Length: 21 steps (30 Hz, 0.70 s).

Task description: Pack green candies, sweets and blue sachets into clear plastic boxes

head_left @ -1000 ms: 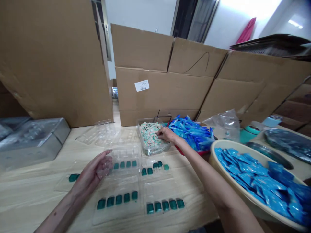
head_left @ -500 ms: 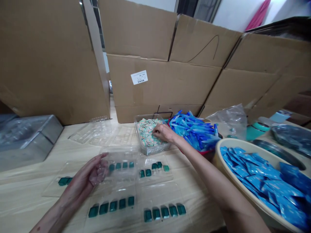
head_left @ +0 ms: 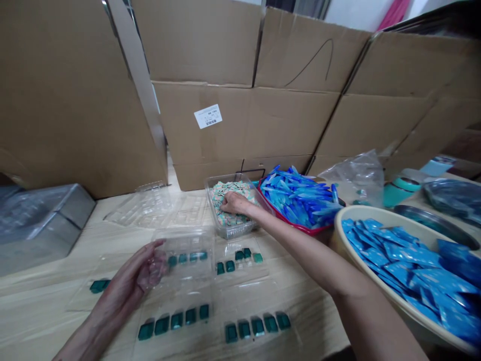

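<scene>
My left hand (head_left: pixel 148 265) is closed on the left edge of a clear plastic tray (head_left: pixel 188 273), which has a row of dark green gem-like pieces (head_left: pixel 183 258) in it. My right hand (head_left: pixel 235 203) reaches into a clear plastic container (head_left: pixel 232 231) filled with small flat pieces (head_left: pixel 225 190) in pink, white and mint. Its fingers are bent together and dug in among them, so what they grip is hidden. More clear trays with green pieces (head_left: pixel 257 326) lie in front, to the right and to the left of the held one.
Behind the table stand cardboard sheets (head_left: pixel 210 60). Right of the container is a red tray (head_left: pixel 315 231) heaped with blue pointed pieces (head_left: pixel 296 195). A cream basin (head_left: pixel 340 225) of blue packets (head_left: pixel 398 255) sits at the right. Empty clear trays (head_left: pixel 143 205) and a grey box (head_left: pixel 45 220) are on the left.
My right hand has shifted slightly left and deeper within the container of small pieces. My left hand keeps its place on the tray. The camera view has tilted a little.
</scene>
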Each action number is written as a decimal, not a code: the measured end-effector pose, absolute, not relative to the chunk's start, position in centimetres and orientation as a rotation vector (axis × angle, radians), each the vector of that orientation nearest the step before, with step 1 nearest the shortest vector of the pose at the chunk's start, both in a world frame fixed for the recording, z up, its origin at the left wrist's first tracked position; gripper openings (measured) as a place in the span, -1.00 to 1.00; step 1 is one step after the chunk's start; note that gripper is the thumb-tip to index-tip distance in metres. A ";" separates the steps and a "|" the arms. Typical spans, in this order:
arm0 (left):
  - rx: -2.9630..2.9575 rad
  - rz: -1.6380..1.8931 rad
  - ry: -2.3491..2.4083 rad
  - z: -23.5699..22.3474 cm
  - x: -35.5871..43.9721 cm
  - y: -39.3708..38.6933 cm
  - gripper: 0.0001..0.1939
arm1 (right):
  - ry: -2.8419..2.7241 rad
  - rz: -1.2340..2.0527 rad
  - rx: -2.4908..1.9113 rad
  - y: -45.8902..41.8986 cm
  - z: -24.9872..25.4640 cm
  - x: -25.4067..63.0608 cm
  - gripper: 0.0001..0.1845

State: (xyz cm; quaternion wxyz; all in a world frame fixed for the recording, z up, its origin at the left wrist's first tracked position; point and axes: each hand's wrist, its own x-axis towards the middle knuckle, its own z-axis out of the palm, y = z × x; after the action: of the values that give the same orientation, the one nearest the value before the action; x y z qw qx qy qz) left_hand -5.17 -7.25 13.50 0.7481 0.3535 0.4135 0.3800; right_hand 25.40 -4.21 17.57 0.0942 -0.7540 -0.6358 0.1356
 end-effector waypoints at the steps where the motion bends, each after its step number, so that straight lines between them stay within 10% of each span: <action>1: 0.774 0.824 0.902 13.5 -5.2 -7.3 -0.64 | -1.870 0.391 -2.273 -4.3 17.7 25.1 -0.87; 21: 0.778 0.826 0.934 14.0 -4.9 -7.4 -0.63 | -1.709 0.586 -2.097 -4.7 17.6 26.3 -0.89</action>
State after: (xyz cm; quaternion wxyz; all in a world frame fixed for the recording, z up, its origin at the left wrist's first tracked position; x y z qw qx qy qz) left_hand -4.93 -7.44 14.03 0.7420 0.3549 0.4261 0.3767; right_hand 26.31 -4.71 17.63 0.1858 -0.7443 -0.6068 0.2080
